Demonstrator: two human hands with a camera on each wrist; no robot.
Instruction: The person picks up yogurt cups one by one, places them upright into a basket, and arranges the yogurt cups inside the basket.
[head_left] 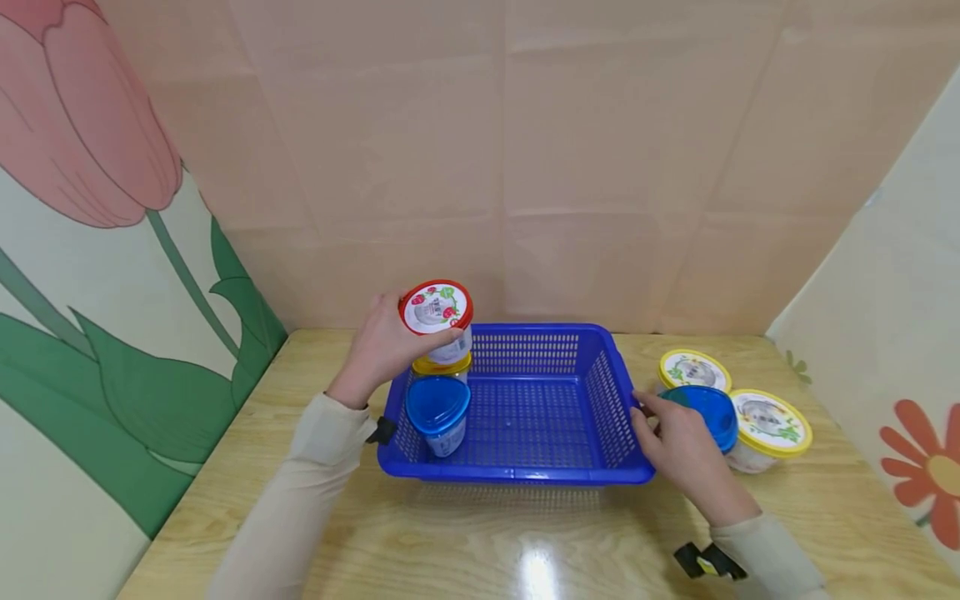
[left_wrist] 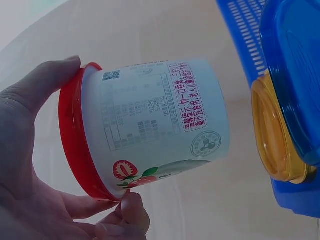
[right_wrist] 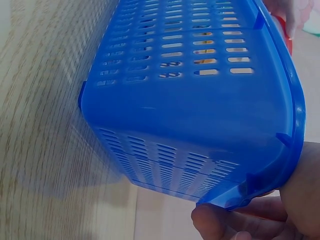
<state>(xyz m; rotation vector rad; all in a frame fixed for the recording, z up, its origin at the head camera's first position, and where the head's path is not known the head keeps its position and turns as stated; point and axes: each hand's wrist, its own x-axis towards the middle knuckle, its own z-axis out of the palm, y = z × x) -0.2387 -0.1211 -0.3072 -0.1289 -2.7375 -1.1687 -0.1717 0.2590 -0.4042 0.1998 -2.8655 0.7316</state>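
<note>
My left hand [head_left: 384, 343] grips a white tub with a red, strawberry-printed lid [head_left: 437, 308] by its lid. The tub is above the back left of the blue plastic basket [head_left: 517, 476]; in the left wrist view its printed side [left_wrist: 155, 112] faces the camera. Inside the basket at the left stands a blue-lidded container [head_left: 437, 400]. Behind it is a container with a yellow lid [head_left: 459, 365], partly hidden by the held tub. My right hand [head_left: 686, 446] holds the basket's right rim, its fingers hooked over the edge in the right wrist view.
Right of the basket, on the wooden table [head_left: 465, 542], stand two white tubs with yellow lids, one behind [head_left: 694, 369] and one at the right [head_left: 768, 421]. A blue-lidded container [head_left: 708, 412] is between them, partly behind my right hand. A papered wall [head_left: 570, 167] rises behind.
</note>
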